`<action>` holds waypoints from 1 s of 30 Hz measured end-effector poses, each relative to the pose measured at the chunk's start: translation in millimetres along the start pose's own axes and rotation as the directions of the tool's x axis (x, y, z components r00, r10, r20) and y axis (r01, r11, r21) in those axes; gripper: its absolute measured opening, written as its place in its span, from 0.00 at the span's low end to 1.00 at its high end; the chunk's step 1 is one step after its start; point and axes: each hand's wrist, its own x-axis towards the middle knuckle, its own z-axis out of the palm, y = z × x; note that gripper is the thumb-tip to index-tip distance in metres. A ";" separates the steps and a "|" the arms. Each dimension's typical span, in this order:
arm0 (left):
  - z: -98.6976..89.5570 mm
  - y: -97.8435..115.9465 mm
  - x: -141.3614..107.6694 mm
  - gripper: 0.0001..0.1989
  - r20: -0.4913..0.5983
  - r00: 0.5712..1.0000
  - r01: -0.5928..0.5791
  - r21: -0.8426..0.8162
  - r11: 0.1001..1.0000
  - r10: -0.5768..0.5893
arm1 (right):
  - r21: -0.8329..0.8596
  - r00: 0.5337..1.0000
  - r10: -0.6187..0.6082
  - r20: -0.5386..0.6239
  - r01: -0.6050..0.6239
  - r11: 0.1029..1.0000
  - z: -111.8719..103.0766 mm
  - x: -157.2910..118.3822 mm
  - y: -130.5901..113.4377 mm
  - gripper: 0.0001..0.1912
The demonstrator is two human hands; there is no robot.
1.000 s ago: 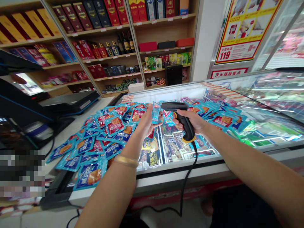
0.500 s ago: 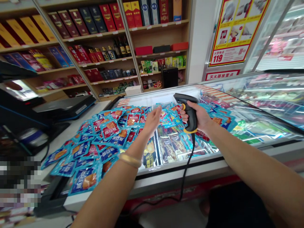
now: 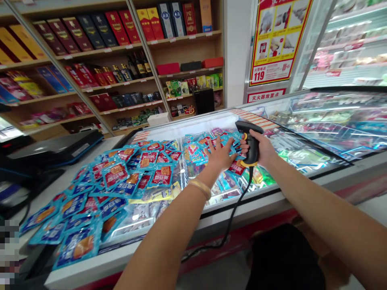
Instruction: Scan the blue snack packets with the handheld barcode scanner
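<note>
My left hand (image 3: 220,156) lies with fingers spread over a heap of blue snack packets (image 3: 208,147) on the freezer's glass lid, holding nothing. My right hand (image 3: 262,150) grips a black handheld barcode scanner (image 3: 251,144) with yellow trim, just to the right of my left fingers. Its black coiled cord (image 3: 234,215) hangs down past the freezer front. A larger spread of similar blue-and-red packets (image 3: 115,175) covers the counter and the lid's left part.
The chest freezer (image 3: 311,133) runs to the right under glass, with packaged food inside. Wooden shelves of boxed liquor and bottles (image 3: 99,52) stand behind it. A black device (image 3: 54,149) sits on the counter at left. A red-and-yellow poster (image 3: 276,42) hangs at the back right.
The view has swung left. My left hand, which held a small blue packet a second ago, now rests spread on the right-hand heap of packets. The scanner stays in my right hand.
</note>
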 end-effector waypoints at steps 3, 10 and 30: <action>-4.6 0.2 0.4 0.37 0.002 1.000 -0.030 0.011 0.999 0.030 | 0.003 1.000 -0.013 -0.020 0.013 1.000 1.4 1.9 1.0 0.12; -40.7 -32.8 -28.4 0.41 -0.149 0.988 -0.032 0.068 0.997 0.042 | 0.046 0.998 -0.063 -0.003 0.063 0.997 7.3 -4.3 2.6 0.10; -94.5 -133.0 -113.7 0.32 -0.386 0.893 0.319 0.186 0.929 -0.229 | -0.009 0.941 0.231 0.248 -0.236 0.972 121.7 8.9 116.3 0.11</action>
